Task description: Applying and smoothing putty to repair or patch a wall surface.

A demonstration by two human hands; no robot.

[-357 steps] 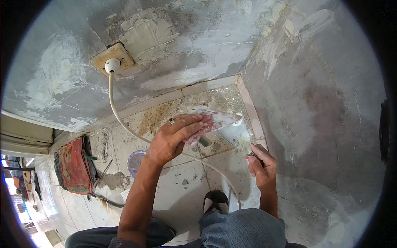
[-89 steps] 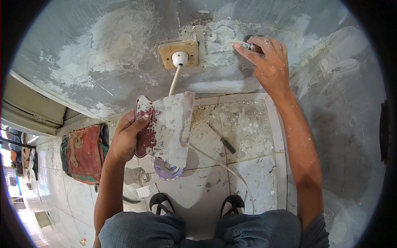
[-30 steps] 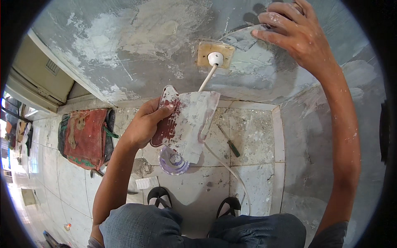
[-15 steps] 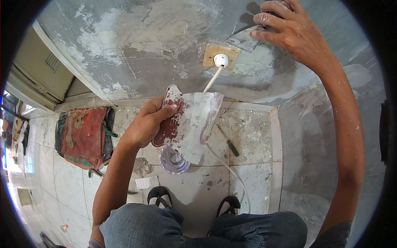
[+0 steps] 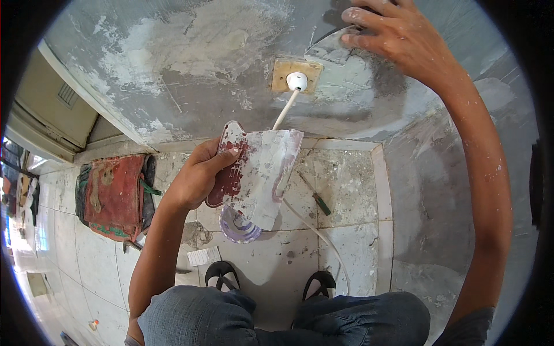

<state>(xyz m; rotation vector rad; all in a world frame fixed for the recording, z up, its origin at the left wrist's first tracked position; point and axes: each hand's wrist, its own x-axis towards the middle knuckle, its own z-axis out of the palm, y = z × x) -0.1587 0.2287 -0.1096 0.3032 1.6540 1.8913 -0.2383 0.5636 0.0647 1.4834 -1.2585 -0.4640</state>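
Left grip [image 5: 193, 177] pinches the left edge of a flat board [image 5: 262, 173], thumb on its face. Board: maroon, coated in pale grey-white paste; cover thick toward the right, patchy near the thumb. It is held above the floor [image 5: 268, 254]. Right grip [image 5: 401, 39], fingers bent, clasps a paste-smeared blade [image 5: 330, 49] against the grey wall [image 5: 216, 98], beside the yellowed socket [image 5: 279, 76]; handle hidden.

Matt, rough whitish paste [image 5: 267, 184] coats the board [image 5: 248, 173], whose bare red part looks smooth. The scraper [image 5: 331, 51] looks like dull metal. The wall [image 5: 216, 112] is matt and uneven, the plug [image 5: 296, 81] smooth plastic, the bag [image 5: 118, 193] worn cloth, the trousers [image 5: 199, 316] denim.
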